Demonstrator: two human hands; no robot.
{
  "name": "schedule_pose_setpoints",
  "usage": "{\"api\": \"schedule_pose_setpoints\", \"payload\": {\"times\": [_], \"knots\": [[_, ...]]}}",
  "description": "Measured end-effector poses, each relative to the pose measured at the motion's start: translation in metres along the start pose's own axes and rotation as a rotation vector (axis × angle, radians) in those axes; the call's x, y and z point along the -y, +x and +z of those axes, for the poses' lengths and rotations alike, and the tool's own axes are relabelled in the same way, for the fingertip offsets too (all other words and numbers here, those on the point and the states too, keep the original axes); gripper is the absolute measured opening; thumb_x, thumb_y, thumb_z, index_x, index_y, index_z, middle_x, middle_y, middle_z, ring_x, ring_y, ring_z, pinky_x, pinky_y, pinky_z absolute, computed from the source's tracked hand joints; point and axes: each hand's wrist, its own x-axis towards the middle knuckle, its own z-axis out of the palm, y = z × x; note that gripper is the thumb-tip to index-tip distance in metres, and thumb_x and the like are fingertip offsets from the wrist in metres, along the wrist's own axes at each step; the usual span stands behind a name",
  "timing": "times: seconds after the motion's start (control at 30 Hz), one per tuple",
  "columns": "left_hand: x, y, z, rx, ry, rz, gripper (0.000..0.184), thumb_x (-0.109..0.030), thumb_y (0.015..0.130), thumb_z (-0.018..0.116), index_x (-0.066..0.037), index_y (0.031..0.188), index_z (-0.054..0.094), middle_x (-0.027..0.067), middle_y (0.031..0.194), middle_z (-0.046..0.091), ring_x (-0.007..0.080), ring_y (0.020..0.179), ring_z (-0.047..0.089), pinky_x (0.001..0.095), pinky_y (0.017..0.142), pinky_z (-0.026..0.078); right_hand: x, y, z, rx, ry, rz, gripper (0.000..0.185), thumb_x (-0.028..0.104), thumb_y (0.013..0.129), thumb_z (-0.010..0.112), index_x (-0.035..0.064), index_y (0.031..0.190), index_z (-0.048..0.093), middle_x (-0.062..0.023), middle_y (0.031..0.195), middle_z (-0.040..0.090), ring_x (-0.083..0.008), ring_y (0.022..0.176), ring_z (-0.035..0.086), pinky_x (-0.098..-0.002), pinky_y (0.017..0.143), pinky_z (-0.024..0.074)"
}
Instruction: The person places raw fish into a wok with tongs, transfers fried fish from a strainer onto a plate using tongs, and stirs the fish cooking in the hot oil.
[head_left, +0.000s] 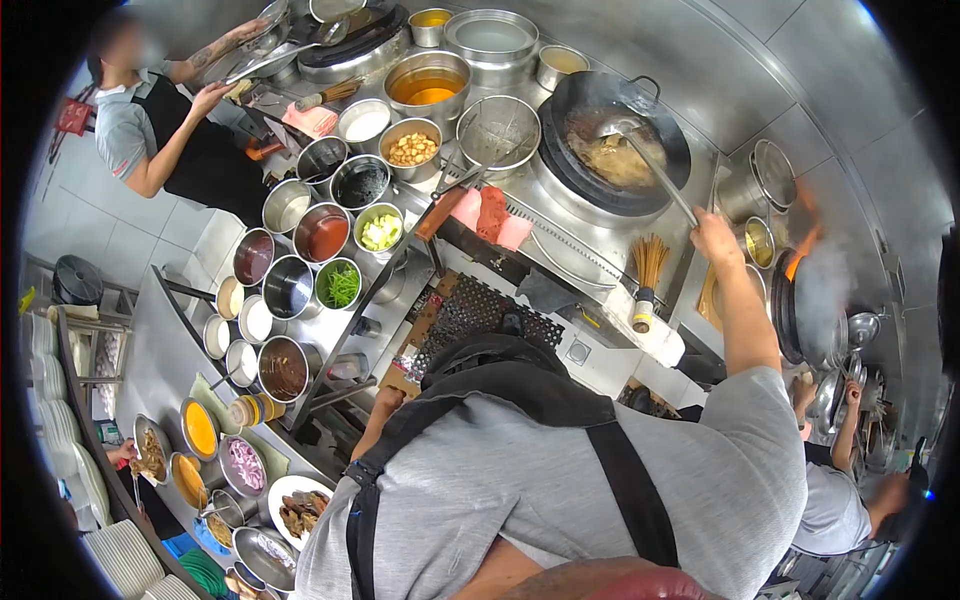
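Note:
My right hand [716, 238] is closed round the handle of a long metal ladle [658, 172]. The ladle's bowl rests in food and liquid inside a large black wok [672, 130], on a steel stove. Down by my left side, my left hand [387, 400] is next to the edge of the counter with the pots; its fingers are too small and partly hidden to make out. A bamboo brush [650, 270] lies on the stove's front ledge, below the wok. Left of the wok sits a wire strainer [498, 133] over a pot.
Pots of sauces and ingredients, among them chopped greens [338, 285], fill the left counter. Pink cloths [490, 213] lie on the stove edge. A co-worker [160, 120] holds a ladle and pan at upper left. Flames and smoke [822, 290] rise from a wok at right, near another co-worker [838, 500].

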Motion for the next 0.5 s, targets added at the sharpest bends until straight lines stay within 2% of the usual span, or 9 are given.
{"api": "schedule_pose_setpoints", "payload": {"times": [0.07, 0.1, 0.13, 0.17, 0.27, 0.4, 0.43, 0.47, 0.5], "knots": [[-0.001, 0.005, -0.006, 0.011, -0.04, -0.073, 0.028, -0.029, 0.081, 0.053, -0.018, 0.102, 0.068, 0.0125, 0.109, 0.065, 0.0312, 0.1, 0.062, 0.0405, 0.083, 0.051, 0.002, -0.003, 0.014, -0.066, 0.093, 0.038, 0.035, 0.006, 0.076, 0.053, 0.0004, 0.11, 0.055, -0.0273, 0.093, 0.063, -0.0416, 0.096, 0.059, -0.0484, 0.085, 0.0461], [0.002, 0.008, -0.008, 0.057, 0.189, 0.093, 0.026, -0.027, 0.08, 0.055, -0.019, 0.101, 0.069, 0.0116, 0.107, 0.065, 0.0306, 0.099, 0.063, 0.0403, 0.081, 0.052, 0.002, -0.001, 0.028, -0.128, 0.186, 0.071, 0.042, 0.008, 0.075, 0.054, 0.0007, 0.116, 0.054, -0.0266, 0.093, 0.063, -0.042, 0.097, 0.058, -0.048, 0.085, 0.0453], [0.005, 0.01, -0.01, 0.104, 0.418, 0.256, 0.024, -0.025, 0.079, 0.057, -0.019, 0.099, 0.069, 0.0107, 0.106, 0.066, 0.0299, 0.097, 0.063, 0.0401, 0.08, 0.052, 0.003, 0.001, 0.042, -0.242, 0.172, 0.034, 0.039, 0.008, 0.077, 0.053, -0.0002, 0.116, 0.054, -0.0252, 0.082, 0.064, -0.0392, 0.08, 0.064, -0.0463, 0.072, 0.0506], [0.006, 0.01, -0.011, 0.105, 0.419, 0.251, 0.024, -0.025, 0.079, 0.057, -0.019, 0.099, 0.069, 0.0107, 0.106, 0.066, 0.0299, 0.097, 0.063, 0.0401, 0.08, 0.052, 0.0, 0.007, 0.05, -0.241, 0.176, 0.031, 0.039, 0.008, 0.077, 0.053, -0.0002, 0.116, 0.054, -0.0252, 0.082, 0.064, -0.0392, 0.08, 0.064, -0.0463, 0.072, 0.0506], [0.013, 0.012, -0.02, 0.264, -0.106, -0.079, 0.024, -0.022, 0.076, 0.06, -0.02, 0.099, 0.069, 0.0097, 0.1, 0.067, 0.0293, 0.094, 0.064, 0.0391, 0.077, 0.053, 0.007, 0.021, 0.061, -0.143, 0.562, 0.351, 0.034, 0.008, 0.081, 0.049, -0.0021, 0.114, 0.053, -0.0169, 0.062, 0.057, -0.0232, 0.043, 0.056, -0.0376, 0.04, 0.0451], [-0.013, -0.019, -0.054, 0.058, -0.288, -0.244, 0.032, -0.021, 0.072, 0.064, -0.012, 0.103, 0.067, 0.0145, 0.103, 0.066, 0.0271, 0.092, 0.065, 0.0382, 0.076, 0.052, -0.024, 0.037, 0.081, -0.061, 0.572, 0.381, 0.036, 0.009, 0.082, 0.051, -0.002, 0.116, 0.052, -0.0168, 0.065, 0.059, -0.0256, 0.049, 0.059, -0.0387, 0.045, 0.0472], [-0.023, -0.028, -0.064, 0.051, -0.368, -0.311, 0.035, -0.021, 0.071, 0.065, -0.01, 0.104, 0.067, 0.0157, 0.103, 0.066, 0.0265, 0.091, 0.065, 0.0379, 0.076, 0.052, -0.03, 0.029, 0.089, -0.082, 0.692, 0.472, 0.026, 0.017, 0.083, 0.055, 0.0012, 0.104, 0.054, -0.0133, 0.069, 0.058, -0.022, 0.054, 0.055, -0.0365, 0.045, 0.0447], [-0.047, -0.064, -0.091, -0.161, -0.473, -0.249, 0.044, -0.024, 0.074, 0.063, -0.005, 0.114, 0.061, 0.0196, 0.108, 0.064, 0.0295, 0.096, 0.064, 0.0388, 0.079, 0.051, -0.019, 0.032, 0.098, -0.075, 0.814, 0.522, 0.022, 0.025, 0.084, 0.058, 0.0044, 0.091, 0.056, -0.0098, 0.072, 0.058, -0.0185, 0.059, 0.051, -0.0343, 0.046, 0.0422], [-0.037, -0.056, -0.07, -0.113, -0.63, -0.266, 0.053, -0.031, 0.078, 0.062, -0.008, 0.125, 0.053, 0.0215, 0.113, 0.061, 0.0345, 0.102, 0.059, 0.0388, 0.088, 0.047, -0.004, 0.019, 0.096, -0.181, 0.952, 0.437, 0.018, 0.027, 0.085, 0.059, 0.0092, 0.083, 0.055, -0.0061, 0.061, 0.051, -0.0164, 0.049, 0.044, -0.0324, 0.042, 0.0369]]}}
